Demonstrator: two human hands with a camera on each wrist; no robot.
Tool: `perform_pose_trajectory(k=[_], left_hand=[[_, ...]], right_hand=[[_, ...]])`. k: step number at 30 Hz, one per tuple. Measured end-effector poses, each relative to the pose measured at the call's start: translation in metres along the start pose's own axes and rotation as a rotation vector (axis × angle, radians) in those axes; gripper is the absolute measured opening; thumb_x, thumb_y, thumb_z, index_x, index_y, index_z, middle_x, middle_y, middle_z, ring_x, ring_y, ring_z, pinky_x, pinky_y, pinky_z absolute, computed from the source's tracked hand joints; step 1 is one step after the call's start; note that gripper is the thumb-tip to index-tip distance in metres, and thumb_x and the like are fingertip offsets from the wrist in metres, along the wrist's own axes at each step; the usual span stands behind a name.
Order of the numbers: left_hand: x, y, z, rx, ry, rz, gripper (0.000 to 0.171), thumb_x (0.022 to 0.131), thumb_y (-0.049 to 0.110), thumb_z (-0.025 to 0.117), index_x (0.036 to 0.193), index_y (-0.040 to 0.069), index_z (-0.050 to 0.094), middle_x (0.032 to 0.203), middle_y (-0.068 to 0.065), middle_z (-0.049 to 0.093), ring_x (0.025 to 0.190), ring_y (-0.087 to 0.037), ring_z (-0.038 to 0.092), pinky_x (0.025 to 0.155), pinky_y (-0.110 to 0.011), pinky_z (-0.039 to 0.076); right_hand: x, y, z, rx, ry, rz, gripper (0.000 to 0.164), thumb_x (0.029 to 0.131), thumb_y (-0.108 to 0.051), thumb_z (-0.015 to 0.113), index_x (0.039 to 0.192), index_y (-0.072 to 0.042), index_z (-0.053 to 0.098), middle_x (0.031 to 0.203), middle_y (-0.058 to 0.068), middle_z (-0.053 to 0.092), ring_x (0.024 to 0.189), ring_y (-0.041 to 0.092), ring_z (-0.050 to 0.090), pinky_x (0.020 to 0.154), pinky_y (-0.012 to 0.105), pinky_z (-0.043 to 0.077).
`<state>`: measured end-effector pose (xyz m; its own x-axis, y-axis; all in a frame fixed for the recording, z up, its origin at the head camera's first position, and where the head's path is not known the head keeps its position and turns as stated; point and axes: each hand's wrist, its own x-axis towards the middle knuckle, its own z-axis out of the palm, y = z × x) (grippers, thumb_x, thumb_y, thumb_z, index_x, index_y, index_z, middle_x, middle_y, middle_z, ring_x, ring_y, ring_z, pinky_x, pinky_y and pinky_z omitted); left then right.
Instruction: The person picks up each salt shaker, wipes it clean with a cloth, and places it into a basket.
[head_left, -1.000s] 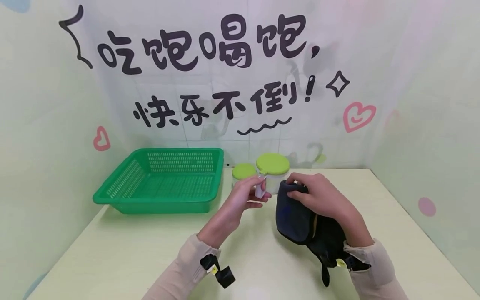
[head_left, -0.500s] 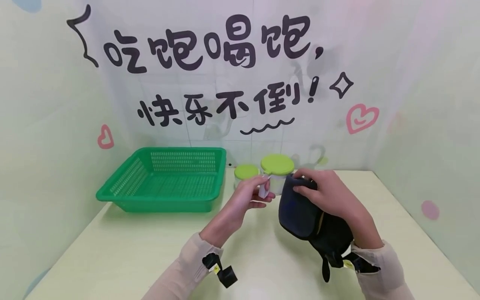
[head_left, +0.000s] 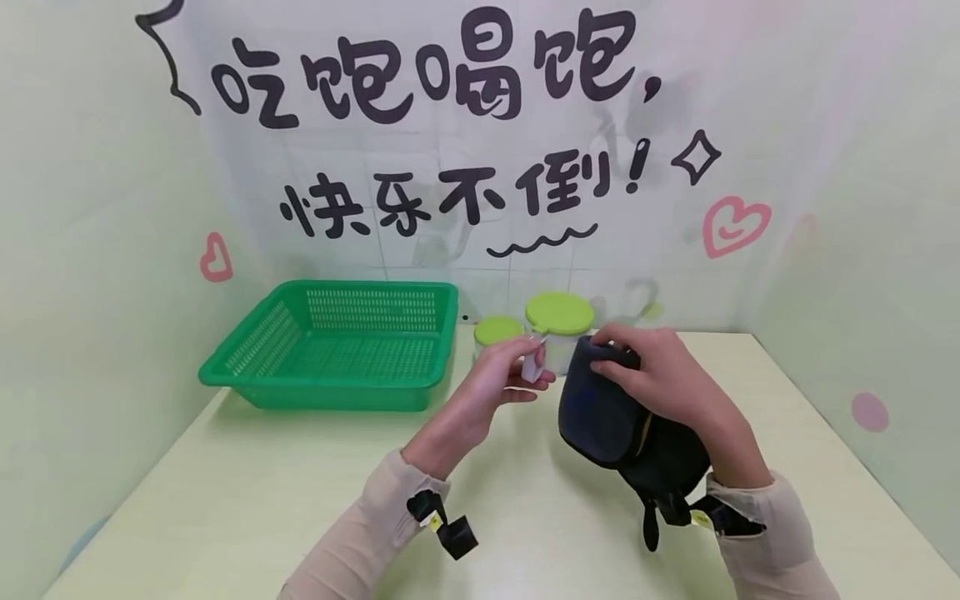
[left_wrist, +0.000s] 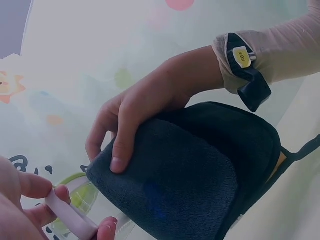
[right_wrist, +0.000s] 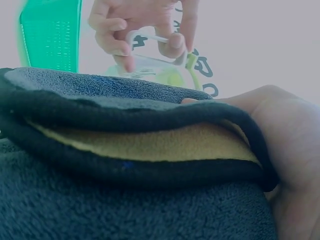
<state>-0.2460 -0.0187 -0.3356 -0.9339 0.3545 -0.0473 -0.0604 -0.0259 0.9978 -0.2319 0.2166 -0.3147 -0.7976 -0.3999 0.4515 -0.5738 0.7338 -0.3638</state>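
Note:
My right hand (head_left: 660,371) pinches the upper edge of a folded dark blue plush cloth (head_left: 597,417), thumb in front and fingers behind. In the right wrist view, the plush cloth (right_wrist: 120,175) has black edging and a tan inside; a dark loop (head_left: 651,527) hangs below. Left of it, my left hand (head_left: 498,379) holds a white handle (left_wrist: 72,215) between thumb and fingers. The handle's ends run toward a clear-walled jar with a green lid (head_left: 559,313) behind; I cannot tell whether they join it. The cloth hides part of that jar.
A smaller green-lidded jar (head_left: 498,330) stands beside the larger one at the table's back. On the left sits a green perforated basket (head_left: 345,392). Lettered white sheeting (head_left: 420,150) rises behind the pale table (head_left: 247,500), with walls at both sides.
The head view has shifted slightly, moving the whole scene a little right and up. Both hands keep the same hold on the handle and the cloth.

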Motion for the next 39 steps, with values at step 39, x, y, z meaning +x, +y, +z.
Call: perform_pose_trajectory(k=[39], left_hand=[[0.006,-0.001,-0.004,0.0,-0.017,-0.06,0.031,0.105,0.038,0.051,0.09,0.013,0.059,0.095,-0.008,0.076,0.086,-0.016,0.07,0.086,-0.035,0.056]], right_hand=[[0.004,0.012,0.005,0.006,-0.24,0.071,0.016,0.095,-0.016,0.073,0.111,-0.017,0.071,0.092,0.0,0.072,0.08,0.015,0.06,0.08,0.039,0.051]])
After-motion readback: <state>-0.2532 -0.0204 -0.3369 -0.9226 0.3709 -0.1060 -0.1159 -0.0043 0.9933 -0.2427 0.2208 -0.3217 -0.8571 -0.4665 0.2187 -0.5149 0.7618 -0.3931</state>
